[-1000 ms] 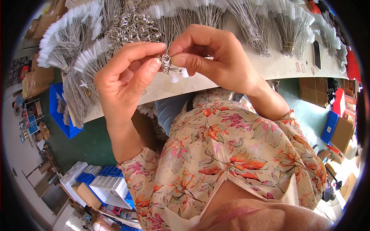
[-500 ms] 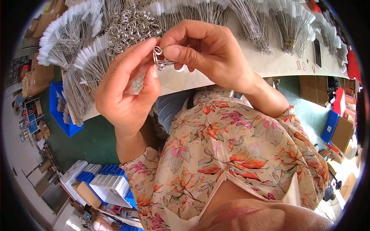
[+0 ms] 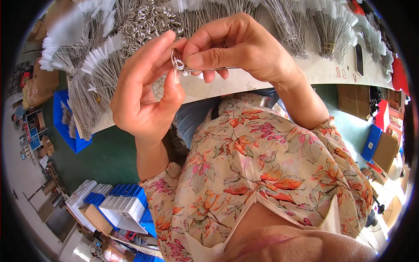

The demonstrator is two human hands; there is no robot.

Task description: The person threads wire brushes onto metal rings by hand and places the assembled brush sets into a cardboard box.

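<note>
The left hand point(image 3: 146, 98) and the right hand point(image 3: 238, 48) meet high up, over the white tabletop point(image 3: 244, 81). Between them sits a small shiny metal split ring point(image 3: 178, 61). The left thumb and pointer fingers point(image 3: 168, 48) pinch the ring on one side. The right hand's fingers pinch it from the other side, and they also hold thin silver wire stems point(image 3: 218, 68) that stick out under the right thumb. So both hands are closed on the ring and the wires, not loose.

It looks like the wire stems are partway onto the ring, but the spot where they join is too small to see well. I think this ring is not finished.

Behind the hands lies a heap of loose silver metal rings point(image 3: 146, 22), so many rings are left. Bundles of thin wire brushes with white bristle tips point(image 3: 94, 70) lie all around on the tabletop, waiting too.
</note>
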